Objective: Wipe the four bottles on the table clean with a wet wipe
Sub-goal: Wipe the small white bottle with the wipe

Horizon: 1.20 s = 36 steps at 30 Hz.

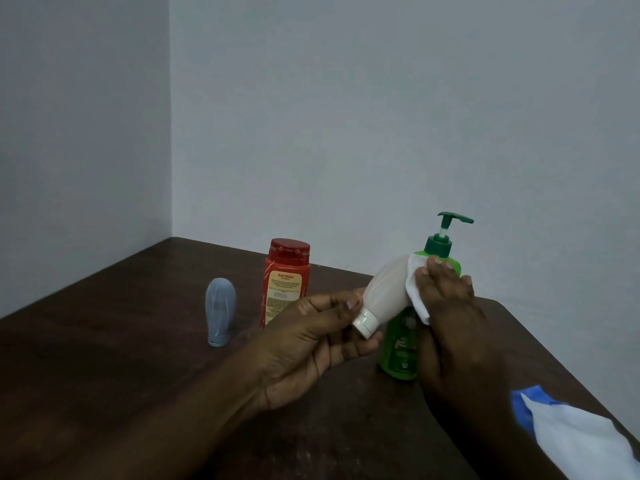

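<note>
Your left hand (311, 337) pinches the white bottle (388, 285) at its 7 o'clock cap, so your right hand (446, 306) clasps the wet wipe (415, 303) round the freed body

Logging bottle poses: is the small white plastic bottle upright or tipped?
Tipped: the small white plastic bottle slants, cap lowest, held by the left hand.

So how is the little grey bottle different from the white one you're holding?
The small grey plastic bottle stands on its cap on the dark wooden table, untouched; the white plastic squeeze bottle is up in the air, tilted. The left hand grips the white bottle's cap end and the right hand holds a white wet wipe on it; the grey bottle has no wipe. Both are rounded with a flat cap.
</note>
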### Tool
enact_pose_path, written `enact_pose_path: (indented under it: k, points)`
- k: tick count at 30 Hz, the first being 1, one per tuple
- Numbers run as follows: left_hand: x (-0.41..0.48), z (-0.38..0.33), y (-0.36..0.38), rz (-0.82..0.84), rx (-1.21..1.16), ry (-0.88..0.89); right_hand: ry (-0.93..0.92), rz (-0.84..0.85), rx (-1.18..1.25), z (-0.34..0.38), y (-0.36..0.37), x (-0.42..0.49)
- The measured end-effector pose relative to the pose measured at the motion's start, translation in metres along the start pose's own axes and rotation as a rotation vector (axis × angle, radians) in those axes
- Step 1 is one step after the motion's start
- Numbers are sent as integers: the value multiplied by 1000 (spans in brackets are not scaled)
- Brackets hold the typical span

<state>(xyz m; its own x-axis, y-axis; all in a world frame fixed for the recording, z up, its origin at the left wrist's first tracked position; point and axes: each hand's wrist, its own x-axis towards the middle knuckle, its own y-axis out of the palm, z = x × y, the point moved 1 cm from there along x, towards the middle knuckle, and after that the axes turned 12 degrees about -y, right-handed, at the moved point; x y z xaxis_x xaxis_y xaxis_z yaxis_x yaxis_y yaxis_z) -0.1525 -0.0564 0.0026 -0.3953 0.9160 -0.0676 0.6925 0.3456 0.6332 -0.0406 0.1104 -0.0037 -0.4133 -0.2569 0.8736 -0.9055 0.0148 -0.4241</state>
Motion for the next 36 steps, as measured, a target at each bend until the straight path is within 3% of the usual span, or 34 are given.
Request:
enact_pose_path:
  k: [5, 9, 16, 23, 31, 36]
  points:
    - [-2, 1, -1, 38, 25, -6, -175, 155, 32, 7, 1, -3]
    - [-1, 0, -4, 92, -21, 6, -362, 188, 82, 17, -10, 1]
    - [-2, -1, 1, 15, 1, 10, -82, 81, -53, -14, -11, -1]
    - [-2, -4, -2, 20, 8, 26, -330, 154, -9, 14, -2, -2]
    - [-4, -2, -3, 49, 13, -33, -59, 37, -49, -12, -6, -2]
    - [-2, -4, -1, 36, -11, 47, -299, 139, 5, 14, -3, -2]
